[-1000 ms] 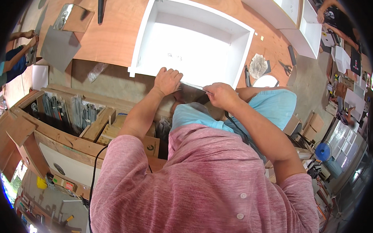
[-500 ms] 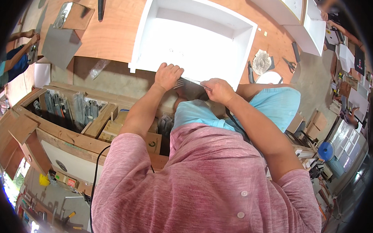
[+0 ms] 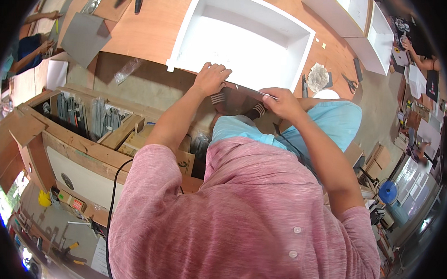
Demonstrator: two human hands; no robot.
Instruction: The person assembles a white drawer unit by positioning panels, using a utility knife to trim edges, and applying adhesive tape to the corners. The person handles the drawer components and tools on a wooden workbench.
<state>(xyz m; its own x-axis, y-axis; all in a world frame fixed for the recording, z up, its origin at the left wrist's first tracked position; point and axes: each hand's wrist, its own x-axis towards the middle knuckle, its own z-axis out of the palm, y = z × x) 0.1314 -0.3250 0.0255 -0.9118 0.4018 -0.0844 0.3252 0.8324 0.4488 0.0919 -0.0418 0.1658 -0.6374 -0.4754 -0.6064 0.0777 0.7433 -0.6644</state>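
Observation:
A white open-topped box (image 3: 244, 29), like a drawer or cabinet carcass, lies on the wooden worktable with its near side at the table's front edge. My left hand (image 3: 212, 80) has its fingers curled over that near edge, toward the left. Further right along the same edge, my right hand (image 3: 282, 103) is closed in a pinch on a slim, light-coloured thing (image 3: 269, 97) whose kind I cannot make out. A thin dark strip of the box's edge shows between the two hands.
Scissors (image 3: 351, 84), a crumpled round wrapper (image 3: 317, 77) and grey sheets (image 3: 86, 39) lie on the table (image 3: 143, 38). Other white boxes (image 3: 374, 41) stand far right. A wooden crate (image 3: 85, 149) of packed parts is at my left. Co-workers' hands show at both sides.
My right hand has moved rightward along the box's near edge, further from my left hand. My left hand keeps its place on the edge. The whole view has shifted slightly.

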